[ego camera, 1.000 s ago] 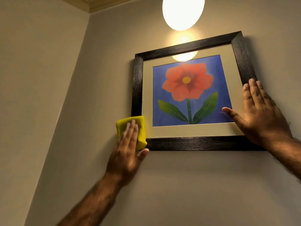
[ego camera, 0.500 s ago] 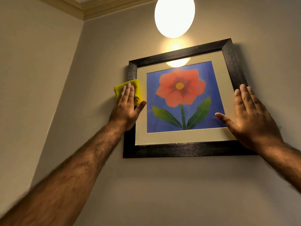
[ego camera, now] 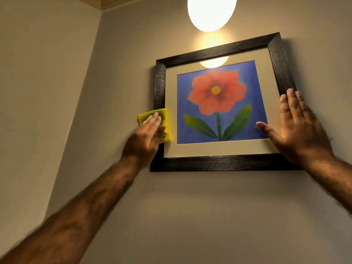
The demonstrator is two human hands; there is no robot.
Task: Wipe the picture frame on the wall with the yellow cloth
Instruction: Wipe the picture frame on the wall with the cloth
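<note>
A dark wooden picture frame [ego camera: 219,163] hangs on the beige wall, holding a red flower on a blue ground inside a cream mat. My left hand [ego camera: 145,139] presses a folded yellow cloth [ego camera: 165,121] flat against the frame's left bar, in its lower half. The cloth covers that stretch of the bar and part of the mat. My right hand [ego camera: 299,128] lies flat with fingers spread over the frame's lower right side, thumb on the glass, holding nothing.
A round glowing lamp [ego camera: 211,11] hangs just above the frame and reflects in the glass. A wall corner [ego camera: 91,60] runs down to the left of the frame. Bare wall [ego camera: 209,216] lies below the frame.
My left hand slid the cloth up the left bar from the bottom corner, then back down to the lower half. My right hand has stayed on the right side of the frame.
</note>
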